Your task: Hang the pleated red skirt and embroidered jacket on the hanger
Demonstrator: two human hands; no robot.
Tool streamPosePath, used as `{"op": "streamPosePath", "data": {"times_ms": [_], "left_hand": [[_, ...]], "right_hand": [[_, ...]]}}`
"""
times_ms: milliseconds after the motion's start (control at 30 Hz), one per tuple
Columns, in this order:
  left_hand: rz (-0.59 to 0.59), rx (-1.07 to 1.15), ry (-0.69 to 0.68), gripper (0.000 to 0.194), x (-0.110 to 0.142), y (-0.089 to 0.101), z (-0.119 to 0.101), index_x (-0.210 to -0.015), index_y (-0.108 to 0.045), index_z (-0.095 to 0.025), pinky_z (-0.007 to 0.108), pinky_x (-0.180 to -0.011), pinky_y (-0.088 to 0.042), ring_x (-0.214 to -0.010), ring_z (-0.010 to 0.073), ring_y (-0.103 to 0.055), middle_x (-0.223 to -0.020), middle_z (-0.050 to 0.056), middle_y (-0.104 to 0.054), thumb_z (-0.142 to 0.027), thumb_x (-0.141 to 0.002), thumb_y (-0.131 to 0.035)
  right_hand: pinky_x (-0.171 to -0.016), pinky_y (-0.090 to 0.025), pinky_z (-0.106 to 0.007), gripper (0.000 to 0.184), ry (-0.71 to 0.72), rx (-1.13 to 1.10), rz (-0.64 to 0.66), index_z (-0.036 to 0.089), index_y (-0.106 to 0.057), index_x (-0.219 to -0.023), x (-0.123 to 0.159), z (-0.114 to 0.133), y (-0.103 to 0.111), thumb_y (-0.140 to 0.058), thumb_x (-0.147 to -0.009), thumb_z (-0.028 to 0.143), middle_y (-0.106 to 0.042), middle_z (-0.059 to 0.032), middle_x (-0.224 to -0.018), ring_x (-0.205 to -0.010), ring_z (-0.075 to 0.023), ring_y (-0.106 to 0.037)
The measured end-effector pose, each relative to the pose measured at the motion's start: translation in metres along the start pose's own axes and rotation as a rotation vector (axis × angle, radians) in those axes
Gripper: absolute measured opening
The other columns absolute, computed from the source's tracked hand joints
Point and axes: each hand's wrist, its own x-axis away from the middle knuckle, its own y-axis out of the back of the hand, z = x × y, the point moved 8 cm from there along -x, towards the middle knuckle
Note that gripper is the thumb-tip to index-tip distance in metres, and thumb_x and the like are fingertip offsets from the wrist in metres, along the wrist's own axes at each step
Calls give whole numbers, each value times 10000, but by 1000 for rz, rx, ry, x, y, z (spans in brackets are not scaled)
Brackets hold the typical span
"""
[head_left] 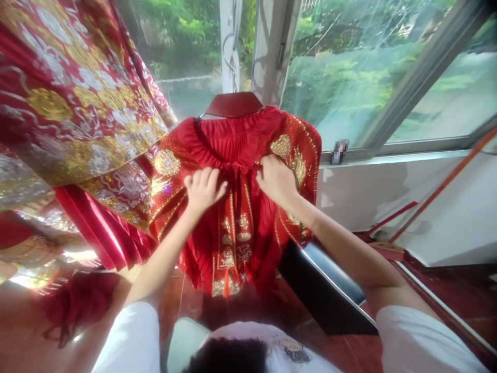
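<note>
A red garment [236, 134] with gathered pleats and gold embroidery hangs by a metal hanger hook [229, 62] in front of the window. Its top is a stiff, dark red collar-like band [235, 105]. My left hand [204, 190] lies on the left side of the front, below the neckline, fingers slightly spread and thumb apart. On the right, my right hand [277, 181] has its fingers curled at the neckline edge, closed on the fabric. Between them, two embroidered strips [243, 235] hang down, with orange-red tassels [226, 283] near the bottom.
More red costumes with gold and silver embroidery [97, 98] hang close on the left. A black, shiny-edged object [322, 295] stands below my right forearm. Window frames [267, 57] are behind the garment. An orange-red pole [442, 184] leans at the right. The floor [174, 290] is reddish tile.
</note>
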Motion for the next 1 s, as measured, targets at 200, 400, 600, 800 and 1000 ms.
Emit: {"op": "streamPosePath", "data": {"times_ms": [200, 400, 600, 800, 1000], "left_hand": [[161, -26, 3, 259, -10, -28, -13, -951, -652, -185, 419, -833, -357, -941, 313, -584, -999, 171, -655, -282, -953, -411], [167, -123, 61, 171, -15, -20, -16, -916, -629, -141, 406, -784, -414, -927, 315, -578, -998, 186, -620, -191, -907, -466], [108, 582, 283, 119, -19, 3, -18, -724, -558, -177, 305, -699, -469, -704, 170, -561, -782, 57, -599, -206, -827, -506], [258, 1032, 506, 129, -22, 6, -26, -641, -535, -177, 204, -475, -305, -454, 79, -368, -541, -42, -464, -219, -760, -565], [205, 841, 348, 116, -45, 39, -18, -685, -609, -158, 214, -490, -310, -492, 84, -427, -545, -21, -529, -206, -680, -715]], "right_hand": [[-669, -439, -341, 389, 88, -7, -23, 127, -591, -1238, -8, 29, -10, -335, -948, 163, -595, -172, -1079, -916, -257, -532], [-792, -462, -391, 301, 131, -193, -16, 158, -715, -901, -14, 25, -1, -415, -917, 146, -584, -109, -917, -898, -234, -509], [-771, -487, -394, 158, -82, -545, -6, 146, -588, -576, -21, 19, 22, -554, -709, 69, -593, -81, -778, -736, -176, -556], [-475, -349, -253, 139, -422, -1092, 126, 147, -581, -610, -34, 11, 4, -540, -743, 150, -486, 14, -476, -411, -73, -381], [-676, -432, -317, 57, -212, -658, -26, 157, -661, -741, -37, 5, 41, -649, -746, 213, -541, 24, -546, -549, -111, -485]]}}
